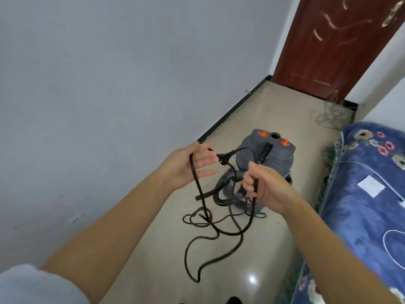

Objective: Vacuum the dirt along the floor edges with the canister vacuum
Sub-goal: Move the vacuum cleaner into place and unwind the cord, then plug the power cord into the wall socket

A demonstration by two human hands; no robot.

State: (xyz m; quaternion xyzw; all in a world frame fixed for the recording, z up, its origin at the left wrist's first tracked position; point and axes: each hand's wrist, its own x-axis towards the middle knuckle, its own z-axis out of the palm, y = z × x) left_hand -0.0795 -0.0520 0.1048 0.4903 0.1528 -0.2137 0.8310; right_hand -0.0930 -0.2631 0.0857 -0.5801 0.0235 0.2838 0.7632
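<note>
A grey canister vacuum [276,157] with two orange knobs stands on the beige floor, its black hose [225,183] coiled at its base. The black power cord [219,232] hangs in loose loops down to the floor. My left hand [189,166] is palm-up with fingers straight. The cord lies draped across it, and the plug [222,159] sticks out past my fingertips. My right hand [264,186] grips a lower stretch of the cord in front of the vacuum. Dark dirt lies along the black baseboard [230,111] on the left.
A grey wall runs along the left with a socket [75,218] low down. A bed with a blue floral cover [370,194] lines the right side. A brown door [328,47] closes the far end, with a tangle of thin wires [331,116] on the floor beside it.
</note>
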